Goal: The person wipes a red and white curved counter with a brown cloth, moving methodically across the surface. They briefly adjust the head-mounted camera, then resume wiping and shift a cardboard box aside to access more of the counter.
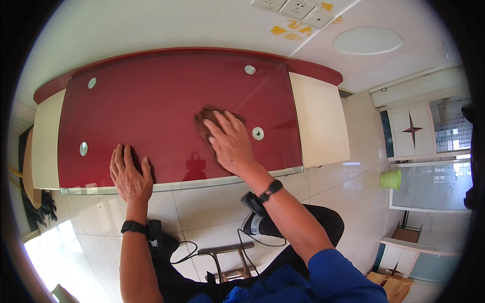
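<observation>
Before me stands a low cabinet with a dark red glass top that bears several round metal discs. My right hand presses a brown cloth onto the glass, right of the middle. The cloth is slightly blurred and partly hidden under the fingers. A metal disc lies just right of this hand. Near the front edge, my left hand rests flat on the glass, fingers a little apart and holding nothing. Each wrist wears a black strap with a small device.
Cream side panels flank the glass. A wall with sockets rises behind. Below me are a wooden stool and black cables. A green bin stands right, by glass-fronted panels. Black feathery material lies at left.
</observation>
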The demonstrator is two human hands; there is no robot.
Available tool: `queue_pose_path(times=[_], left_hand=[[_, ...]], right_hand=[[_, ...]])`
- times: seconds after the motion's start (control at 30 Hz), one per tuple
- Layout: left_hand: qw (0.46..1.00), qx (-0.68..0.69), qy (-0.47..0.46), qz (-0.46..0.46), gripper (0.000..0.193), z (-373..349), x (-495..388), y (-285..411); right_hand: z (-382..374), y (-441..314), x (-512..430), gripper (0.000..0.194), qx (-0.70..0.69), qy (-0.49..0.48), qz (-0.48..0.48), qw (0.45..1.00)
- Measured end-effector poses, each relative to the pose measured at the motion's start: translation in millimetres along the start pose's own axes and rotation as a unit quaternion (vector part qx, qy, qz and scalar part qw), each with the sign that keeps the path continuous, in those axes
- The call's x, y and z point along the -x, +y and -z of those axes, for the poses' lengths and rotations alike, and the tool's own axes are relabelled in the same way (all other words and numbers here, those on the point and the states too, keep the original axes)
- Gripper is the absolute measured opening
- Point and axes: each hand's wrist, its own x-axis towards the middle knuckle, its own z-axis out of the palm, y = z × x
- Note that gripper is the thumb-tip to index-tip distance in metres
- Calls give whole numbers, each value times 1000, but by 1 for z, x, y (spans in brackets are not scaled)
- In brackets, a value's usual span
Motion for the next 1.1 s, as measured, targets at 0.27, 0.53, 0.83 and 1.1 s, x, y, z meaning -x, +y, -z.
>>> queue_pose_path(times=[0.27,0.53,0.83,1.1], left_hand=[[1000,-3,-15,-12,61,2,2,-2],[1000,-8,-23,-9,62,2,2,-3],[999,-9,-31,-11,64,2,0,-2],[999,-28,-27,-28,63,1,3,-6]], right_hand=[[-16,93,-102,45,34,15,43,998],[15,246,-110,44,111,71,-98,986],[-46,152,-164,40,39,69,46,996],[14,261,-129,40,71,38,-19,997]])
